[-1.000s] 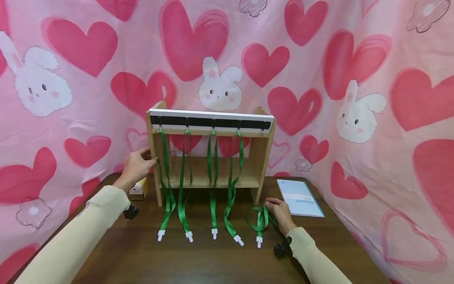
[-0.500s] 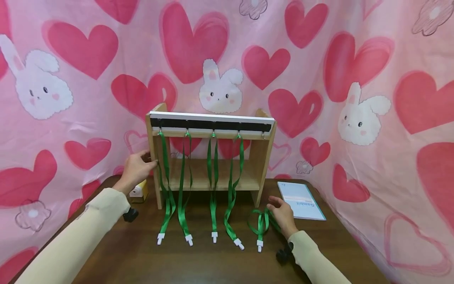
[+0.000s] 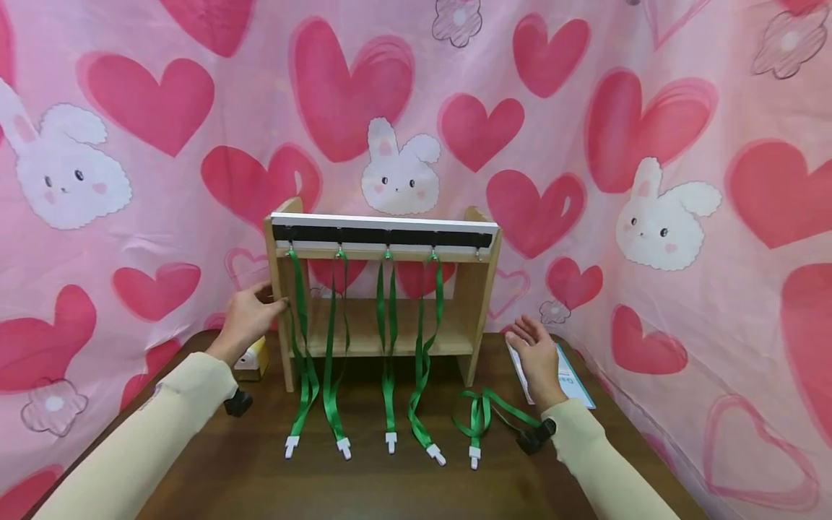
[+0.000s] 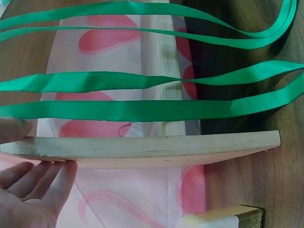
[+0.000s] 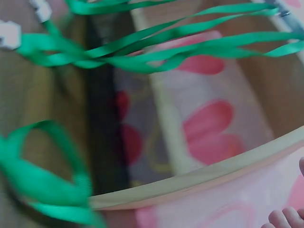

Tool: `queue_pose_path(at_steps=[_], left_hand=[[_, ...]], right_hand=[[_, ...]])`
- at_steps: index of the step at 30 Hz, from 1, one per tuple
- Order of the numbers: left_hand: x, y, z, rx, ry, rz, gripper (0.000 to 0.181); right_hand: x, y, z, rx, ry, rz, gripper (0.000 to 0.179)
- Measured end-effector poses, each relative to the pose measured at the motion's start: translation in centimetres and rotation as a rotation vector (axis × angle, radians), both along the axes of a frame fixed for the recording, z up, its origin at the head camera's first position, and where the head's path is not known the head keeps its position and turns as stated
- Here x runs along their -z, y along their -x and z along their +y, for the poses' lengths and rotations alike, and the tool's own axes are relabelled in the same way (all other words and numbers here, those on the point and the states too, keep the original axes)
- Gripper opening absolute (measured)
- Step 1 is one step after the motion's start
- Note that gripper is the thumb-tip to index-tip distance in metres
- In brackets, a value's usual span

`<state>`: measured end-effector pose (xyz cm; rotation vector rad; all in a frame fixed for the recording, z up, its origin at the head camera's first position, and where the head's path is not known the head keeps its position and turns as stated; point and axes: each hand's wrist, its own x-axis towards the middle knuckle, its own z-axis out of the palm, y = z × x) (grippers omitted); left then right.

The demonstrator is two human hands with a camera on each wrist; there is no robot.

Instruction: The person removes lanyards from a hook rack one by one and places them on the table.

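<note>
My left hand (image 3: 250, 318) holds the left side panel of a small wooden rack (image 3: 477, 318); in the left wrist view its thumb and fingers lie on opposite faces of the panel (image 4: 142, 148). Several green lanyards (image 3: 388, 390) with white clips hang from hooks along the rack's top bar, while the rightmost hook (image 3: 479, 254) is bare. A loose green lanyard (image 3: 479, 415) lies looped on the table at front right. My right hand (image 3: 538, 361) is raised beyond it, fingers loosely extended and holding nothing, overlapping a booklet. Only its fingertips (image 5: 287, 218) show in the right wrist view.
The white and blue booklet (image 3: 575, 383) lies on the brown table (image 3: 364, 491) at right. Behind the left forearm stands a small yellow and white boxy object (image 3: 252, 361). Pink heart-patterned cloth (image 3: 351, 94) hangs behind and along the right side.
My right hand has let go of the loose lanyard and moved up and right, over the booklet. The lanyard stays on the table. My left hand keeps its hold on the rack.
</note>
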<state>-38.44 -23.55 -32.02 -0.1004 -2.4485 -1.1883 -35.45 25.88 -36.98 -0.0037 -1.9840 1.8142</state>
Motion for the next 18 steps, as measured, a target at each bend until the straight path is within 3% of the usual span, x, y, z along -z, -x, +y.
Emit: queue_pose_path(at_steps=[10, 18], left_hand=[[0.1, -0.2, -0.3, 0.016, 0.026, -0.011, 0.058], [-0.1, -0.1, -0.1, 0.033, 0.007, -0.021, 0.059]], right_hand=[[-6.3, -0.9, -1.7, -0.033, 0.040, 0.237, 0.038], [-11.3, -1.4, -2.9, -0.075, -0.122, 0.251, 0.042]])
